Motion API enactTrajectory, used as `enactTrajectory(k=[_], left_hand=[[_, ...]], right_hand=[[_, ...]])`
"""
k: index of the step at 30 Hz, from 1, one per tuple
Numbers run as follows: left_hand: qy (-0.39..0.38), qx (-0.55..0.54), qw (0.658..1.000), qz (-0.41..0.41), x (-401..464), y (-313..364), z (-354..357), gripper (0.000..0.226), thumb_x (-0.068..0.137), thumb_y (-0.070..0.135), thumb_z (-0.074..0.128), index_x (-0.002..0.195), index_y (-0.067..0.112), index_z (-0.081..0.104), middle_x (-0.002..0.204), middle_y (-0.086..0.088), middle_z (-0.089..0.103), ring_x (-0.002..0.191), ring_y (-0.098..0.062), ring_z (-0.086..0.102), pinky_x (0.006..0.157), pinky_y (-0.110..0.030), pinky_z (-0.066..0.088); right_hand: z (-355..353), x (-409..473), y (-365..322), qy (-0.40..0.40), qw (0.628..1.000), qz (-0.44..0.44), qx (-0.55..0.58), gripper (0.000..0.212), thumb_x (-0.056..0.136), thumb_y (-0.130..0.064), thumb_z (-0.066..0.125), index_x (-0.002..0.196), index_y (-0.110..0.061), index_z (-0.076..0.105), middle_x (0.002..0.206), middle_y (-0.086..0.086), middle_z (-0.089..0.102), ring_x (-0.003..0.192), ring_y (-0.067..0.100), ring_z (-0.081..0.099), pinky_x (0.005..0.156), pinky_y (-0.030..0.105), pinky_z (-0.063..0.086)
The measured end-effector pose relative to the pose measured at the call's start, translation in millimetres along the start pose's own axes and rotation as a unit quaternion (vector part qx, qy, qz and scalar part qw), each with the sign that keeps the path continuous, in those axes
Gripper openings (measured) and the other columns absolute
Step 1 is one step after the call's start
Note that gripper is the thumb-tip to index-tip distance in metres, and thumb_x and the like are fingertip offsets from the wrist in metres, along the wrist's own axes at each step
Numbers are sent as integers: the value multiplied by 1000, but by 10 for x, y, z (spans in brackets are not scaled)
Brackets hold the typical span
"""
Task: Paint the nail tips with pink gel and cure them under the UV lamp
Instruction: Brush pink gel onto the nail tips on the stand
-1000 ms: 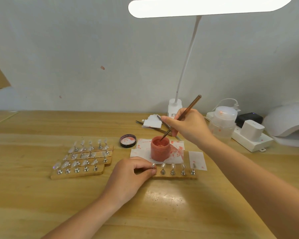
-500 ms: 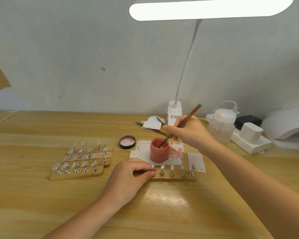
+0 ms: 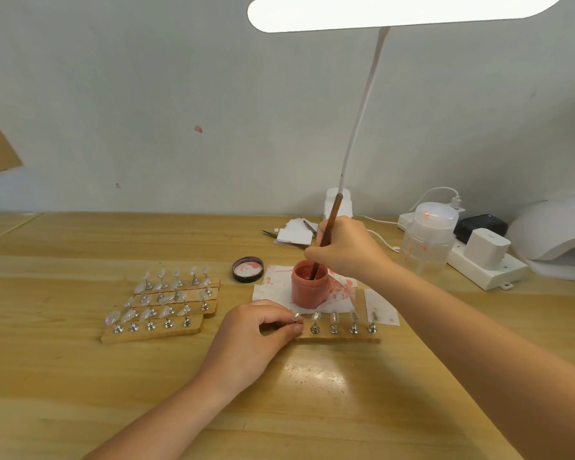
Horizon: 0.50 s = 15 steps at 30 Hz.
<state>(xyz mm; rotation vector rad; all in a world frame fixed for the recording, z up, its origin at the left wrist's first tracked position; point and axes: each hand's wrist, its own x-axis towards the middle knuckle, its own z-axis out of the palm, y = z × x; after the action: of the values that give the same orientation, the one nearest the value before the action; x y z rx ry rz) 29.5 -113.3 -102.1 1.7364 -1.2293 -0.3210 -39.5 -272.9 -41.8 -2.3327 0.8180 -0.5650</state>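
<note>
My right hand [image 3: 347,249] grips a brown brush [image 3: 328,234] almost upright, its tip down inside the open pink gel jar [image 3: 309,288]. The jar stands on stained white paper [image 3: 273,288]. Just in front lies a wooden strip [image 3: 342,338] carrying several clear nail tips on metal stands. My left hand [image 3: 256,336] pinches the leftmost stand at the strip's left end. The white UV lamp [image 3: 555,234] sits at the far right of the table.
Several more wooden strips of clear nail tips [image 3: 166,303] lie to the left. The jar's black lid [image 3: 248,268] rests beside the paper. A desk lamp base [image 3: 337,202], a clear plastic bottle [image 3: 427,240], a power strip [image 3: 488,270] and tweezers with paper scraps [image 3: 289,235] crowd the back right.
My right hand has swung the brush from a slanted pose to nearly upright and pushed its tip deeper into the gel jar. My left hand has stayed on the strip's end.
</note>
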Motion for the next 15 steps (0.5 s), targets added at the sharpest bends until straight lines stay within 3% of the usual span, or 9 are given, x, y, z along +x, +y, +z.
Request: enactTrajectory(k=[5, 7, 11, 15], left_hand=[[2, 7, 1000, 2, -1, -5, 4, 16, 75, 15, 74, 77, 30, 72, 76, 18, 67, 80, 9, 57, 70, -2, 38], [4, 7, 1000, 2, -2, -8, 5, 17, 75, 15, 74, 75, 32, 71, 75, 19, 66, 81, 9, 58, 70, -2, 38], [7, 9, 1000, 4, -6, -5, 9, 21, 74, 14, 74, 73, 35, 71, 75, 20, 66, 81, 9, 57, 70, -2, 38], [11, 9, 1000, 3, -13, -7, 11, 24, 74, 14, 74, 71, 37, 69, 74, 20, 66, 81, 9, 58, 70, -1, 38]], right_hand=[[-165, -39, 20, 71, 996, 0, 54, 24, 76, -10, 62, 56, -11, 49, 53, 1, 49, 51, 10, 45, 43, 13, 35], [-233, -64, 39, 95, 991, 19, 91, 26, 76, -10, 62, 54, -14, 47, 49, -2, 49, 47, 7, 45, 44, 15, 36], [-275, -114, 102, 108, 981, 49, 152, 27, 76, -8, 62, 54, -14, 48, 47, -2, 50, 41, 3, 45, 46, 17, 35], [-256, -140, 155, 105, 974, 71, 186, 27, 77, -7, 63, 54, -15, 49, 42, -4, 50, 32, -3, 43, 36, 9, 32]])
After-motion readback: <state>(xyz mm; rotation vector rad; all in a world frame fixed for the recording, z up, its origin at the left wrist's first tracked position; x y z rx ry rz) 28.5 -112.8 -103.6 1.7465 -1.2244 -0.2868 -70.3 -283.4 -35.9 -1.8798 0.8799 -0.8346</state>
